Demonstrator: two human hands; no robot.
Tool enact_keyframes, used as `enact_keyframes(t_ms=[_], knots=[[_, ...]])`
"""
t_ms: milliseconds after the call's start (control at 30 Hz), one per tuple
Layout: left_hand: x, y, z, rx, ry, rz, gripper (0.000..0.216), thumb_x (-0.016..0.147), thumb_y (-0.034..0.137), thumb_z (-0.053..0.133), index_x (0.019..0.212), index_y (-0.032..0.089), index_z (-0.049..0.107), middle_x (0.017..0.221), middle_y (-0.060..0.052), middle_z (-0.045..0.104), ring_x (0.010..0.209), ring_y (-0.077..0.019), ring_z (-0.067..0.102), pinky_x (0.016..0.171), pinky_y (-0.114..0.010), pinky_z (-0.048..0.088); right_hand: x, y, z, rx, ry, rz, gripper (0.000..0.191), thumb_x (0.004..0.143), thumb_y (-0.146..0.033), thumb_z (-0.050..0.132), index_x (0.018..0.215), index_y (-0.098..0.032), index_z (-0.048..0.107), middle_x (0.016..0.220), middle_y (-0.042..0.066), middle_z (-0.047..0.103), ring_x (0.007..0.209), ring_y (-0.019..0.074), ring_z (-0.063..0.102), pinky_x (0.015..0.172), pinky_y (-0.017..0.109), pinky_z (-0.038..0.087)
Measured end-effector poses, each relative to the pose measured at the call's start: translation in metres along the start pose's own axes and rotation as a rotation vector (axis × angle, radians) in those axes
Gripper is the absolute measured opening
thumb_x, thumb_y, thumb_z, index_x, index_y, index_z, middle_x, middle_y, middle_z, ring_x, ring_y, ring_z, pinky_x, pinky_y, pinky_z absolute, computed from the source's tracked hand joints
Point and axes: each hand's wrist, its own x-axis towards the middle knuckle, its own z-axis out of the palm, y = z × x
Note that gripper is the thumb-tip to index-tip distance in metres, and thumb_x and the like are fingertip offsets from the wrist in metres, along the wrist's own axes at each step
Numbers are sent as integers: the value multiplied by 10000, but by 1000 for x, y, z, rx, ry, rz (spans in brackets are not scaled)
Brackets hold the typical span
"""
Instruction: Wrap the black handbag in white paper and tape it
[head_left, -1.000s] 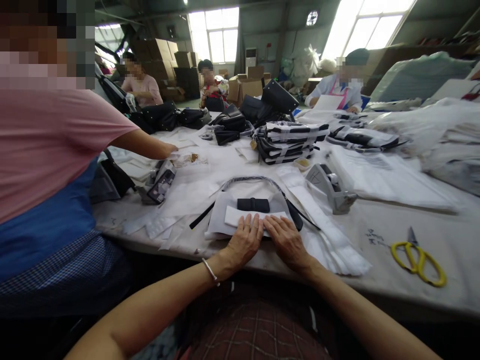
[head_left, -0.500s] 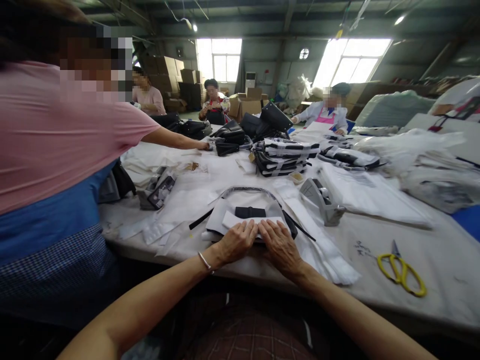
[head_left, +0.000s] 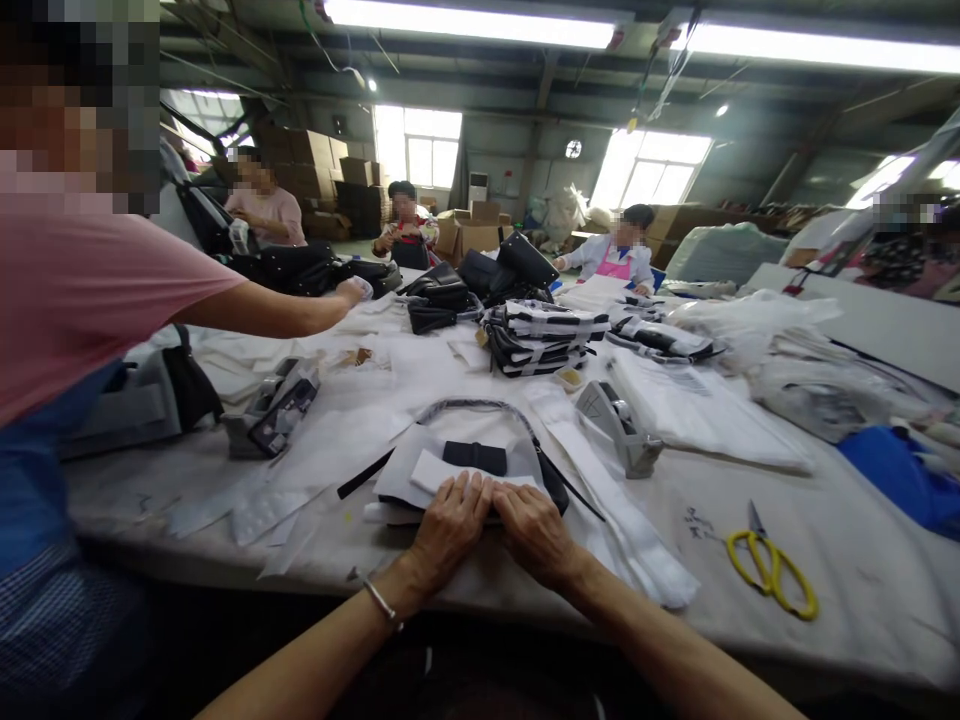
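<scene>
A dark handbag (head_left: 556,492) lies near the table edge in front of me, with a wrapped handle (head_left: 474,404) arching behind it and black straps out to both sides. Thin white sheeting covers much of its face around a black tab (head_left: 475,457). Across the front lies a folded strip of white foam sheet (head_left: 435,472). My left hand (head_left: 450,522) is closed over this strip, fingertips on top and thumb hidden. Beside it, almost touching, my right hand (head_left: 532,525) grips the strip's right part with bent fingers.
Tape dispensers (head_left: 621,425) stand on both sides, and yellow-handled scissors (head_left: 772,572) lie at right. Long white foam strips (head_left: 600,500) run beside the bag. Behind are stacked wrapped bags (head_left: 544,335) and white sheets (head_left: 705,410). A co-worker's arm (head_left: 277,305) reaches in from the left.
My view has tilted up. Both hands stay at the foam strip, and my right fingers are more bent than before. The co-worker at left has shifted leftward, with a hand now lifted off the bags.
</scene>
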Motion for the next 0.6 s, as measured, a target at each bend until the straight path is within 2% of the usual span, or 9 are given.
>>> enact_keyframes(t_ms=[167,267,333,400,433,467,533,567,600], knots=[[-2,2,8,1,71,-19,373,983,121,380,1327,113,525,1327,-149,596,1196,-291,586,980,-434,485,-3,0,6,39,-3,30,191,860,-83,479,1004,-171,567,983,99,708,852,237,656,791,370,519],[-6,0,13,-27,109,24,364,998,144,371,1325,122,530,1346,-145,586,1215,-278,577,1004,-432,463,-2,-1,0,79,-119,88,227,812,-71,551,1012,-173,582,1012,103,711,902,257,666,830,384,523],[-9,-1,15,-51,125,62,359,1003,147,362,1316,118,537,1334,-148,596,1205,-263,585,1004,-414,461,4,9,-10,171,-263,164,271,785,-125,647,1043,-187,596,1008,88,720,910,266,679,824,378,531],[-12,-3,15,-70,146,65,359,1009,152,347,1303,127,552,1342,-143,591,1209,-257,581,1004,-402,461,16,36,-24,340,-403,248,380,786,-251,716,1144,-225,589,1011,55,733,900,248,697,797,342,543],[-13,-3,15,-76,157,53,362,1014,158,338,1299,138,560,1352,-136,584,1215,-254,577,1009,-400,458,25,57,-31,423,-444,294,440,813,-319,707,1223,-249,563,1044,41,734,909,228,702,793,317,545],[-13,-4,14,-78,171,40,366,1018,166,332,1297,152,568,1360,-125,580,1217,-248,575,1017,-394,455,35,81,-36,463,-449,347,403,876,-360,638,1259,-266,552,1077,32,731,932,208,702,798,298,543],[-13,-4,13,-77,206,17,376,1028,190,323,1306,184,575,1362,-97,584,1214,-225,577,1046,-369,437,57,135,-41,253,-440,478,329,978,-380,465,1254,-244,581,1177,61,698,1031,202,676,867,304,520],[-13,-4,14,-78,244,2,382,1031,196,316,1302,205,585,1349,-78,597,1211,-212,580,1070,-359,418,68,162,-40,39,-466,555,353,992,-376,423,1283,-239,571,1237,68,670,1089,203,651,920,315,495],[-12,-4,15,-82,298,-13,390,1034,196,305,1283,225,604,1324,-58,617,1205,-201,586,1095,-353,396,77,188,-37,-51,-478,605,382,989,-349,421,1312,-197,558,1273,112,646,1132,235,628,957,355,473]])
